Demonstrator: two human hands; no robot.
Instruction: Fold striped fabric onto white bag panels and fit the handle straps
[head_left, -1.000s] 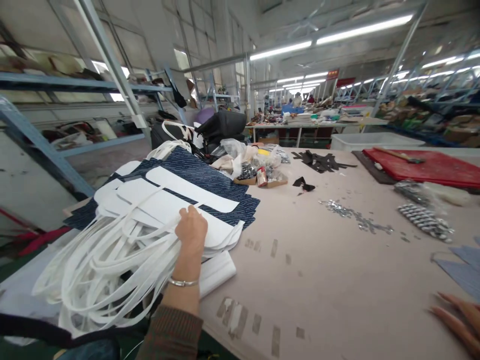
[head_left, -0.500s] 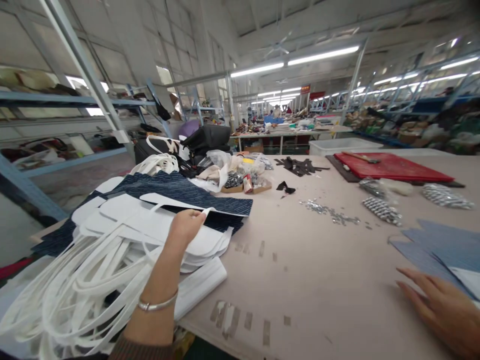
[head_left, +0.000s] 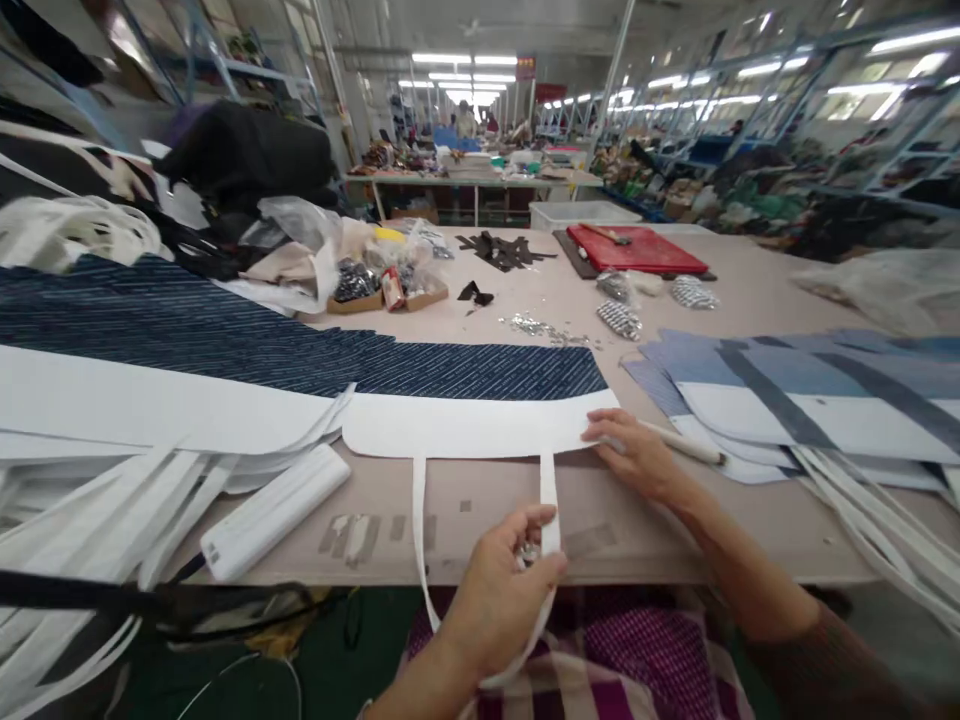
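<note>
A navy striped fabric panel (head_left: 480, 372) with a white lower band (head_left: 465, 425) lies flat in front of me. Two ends of a white strap (head_left: 550, 480) run from the band's lower edge and loop down past the table edge. My left hand (head_left: 502, 585) is closed on the strap's right side, with small silvery metal pieces (head_left: 529, 550) in its curled fingers. At the panel's right end, my right hand (head_left: 634, 450) grips the white corner, its thumb partly hidden. Left of it lies a stack of similar white-banded panels (head_left: 150, 400) with many straps.
A white roll (head_left: 274, 510) lies by the table's front edge. Blue-grey panels with straps (head_left: 817, 400) are piled at right. Farther back are scattered metal bits (head_left: 547, 328), bagged hardware (head_left: 620, 318), a red board (head_left: 637, 248) and small boxes (head_left: 356, 295).
A panel has come off the left stack to the middle. My left hand has moved right and down to its strap; my right hand has moved left to its corner. The view has turned right.
</note>
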